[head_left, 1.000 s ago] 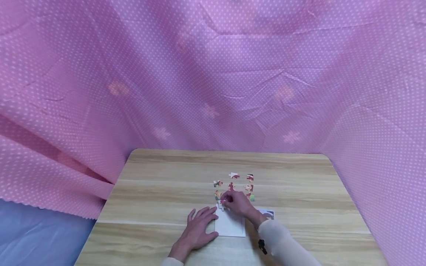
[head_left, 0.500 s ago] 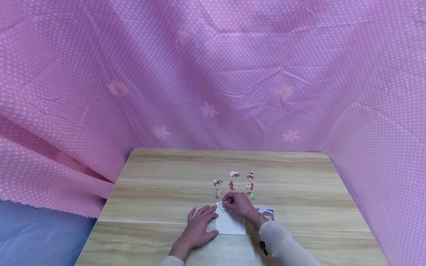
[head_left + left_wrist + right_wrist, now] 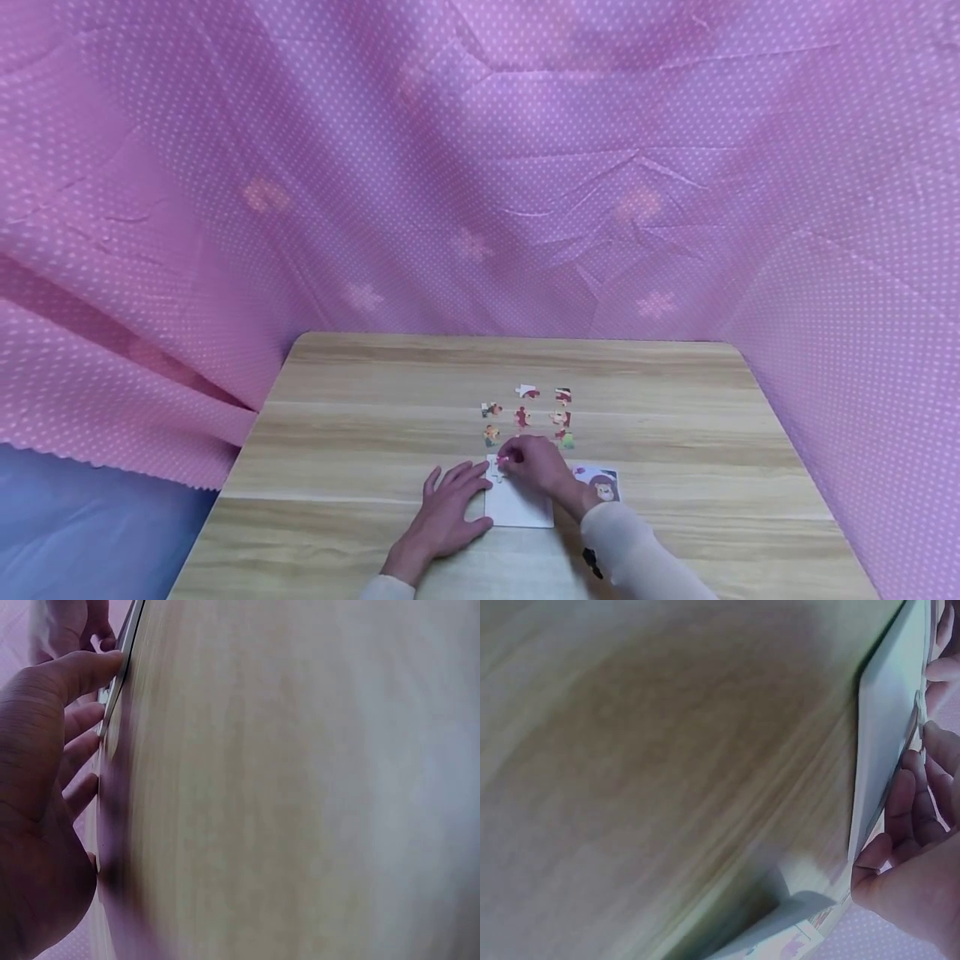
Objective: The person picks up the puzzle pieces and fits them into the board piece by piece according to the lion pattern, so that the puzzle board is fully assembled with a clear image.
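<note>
A white puzzle board lies flat before me in the head view. At its upper left corner, my right hand pinches a white and pink jigsaw piece between thumb and fingers. The piece is over the board; whether it sits fully flat cannot be told. My left hand rests at the board's left side with its fingers spread, fingertips and thumb touching the edge. In the right wrist view the piece stands slightly tilted at the board's far edge.
Several loose jigsaw pieces lie spread on the wooden table beyond the board. A picture card with a cartoon lion face lies to the right, partly under the right forearm. Pink dotted cloth hangs behind and at both sides.
My right hand has shifted slightly toward me and left with the jigsaw piece, which has moved a little on the board. The left hand has stayed in place.
</note>
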{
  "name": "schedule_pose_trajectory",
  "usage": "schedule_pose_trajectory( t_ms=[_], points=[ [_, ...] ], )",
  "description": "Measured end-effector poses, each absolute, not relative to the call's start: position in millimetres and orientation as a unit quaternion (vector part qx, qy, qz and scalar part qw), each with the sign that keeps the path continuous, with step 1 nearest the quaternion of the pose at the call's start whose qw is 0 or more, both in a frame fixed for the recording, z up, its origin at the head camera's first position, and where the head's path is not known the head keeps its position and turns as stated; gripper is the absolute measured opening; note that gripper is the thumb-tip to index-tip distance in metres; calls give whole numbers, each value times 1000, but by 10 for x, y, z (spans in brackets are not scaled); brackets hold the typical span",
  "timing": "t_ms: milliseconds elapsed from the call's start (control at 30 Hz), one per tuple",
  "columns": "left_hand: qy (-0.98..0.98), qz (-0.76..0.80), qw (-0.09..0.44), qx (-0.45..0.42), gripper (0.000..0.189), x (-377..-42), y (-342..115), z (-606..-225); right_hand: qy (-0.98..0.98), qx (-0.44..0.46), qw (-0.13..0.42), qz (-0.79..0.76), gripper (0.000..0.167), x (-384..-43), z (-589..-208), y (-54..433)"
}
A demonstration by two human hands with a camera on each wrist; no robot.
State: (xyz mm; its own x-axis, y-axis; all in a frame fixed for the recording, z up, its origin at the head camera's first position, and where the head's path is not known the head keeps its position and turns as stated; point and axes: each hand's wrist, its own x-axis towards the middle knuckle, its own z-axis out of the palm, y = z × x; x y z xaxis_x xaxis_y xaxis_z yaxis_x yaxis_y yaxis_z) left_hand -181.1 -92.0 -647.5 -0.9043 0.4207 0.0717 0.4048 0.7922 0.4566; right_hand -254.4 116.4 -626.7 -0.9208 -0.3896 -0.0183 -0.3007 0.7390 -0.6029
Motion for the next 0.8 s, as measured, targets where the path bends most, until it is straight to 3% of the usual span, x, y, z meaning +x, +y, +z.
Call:
schedule_pose_trajectory(
  t_ms=[800],
  points=[
    [948,233,12,215,53,-1862,-875,-6468,943,-259,11,-210,31,-2525,-6267,1236]
  ],
)
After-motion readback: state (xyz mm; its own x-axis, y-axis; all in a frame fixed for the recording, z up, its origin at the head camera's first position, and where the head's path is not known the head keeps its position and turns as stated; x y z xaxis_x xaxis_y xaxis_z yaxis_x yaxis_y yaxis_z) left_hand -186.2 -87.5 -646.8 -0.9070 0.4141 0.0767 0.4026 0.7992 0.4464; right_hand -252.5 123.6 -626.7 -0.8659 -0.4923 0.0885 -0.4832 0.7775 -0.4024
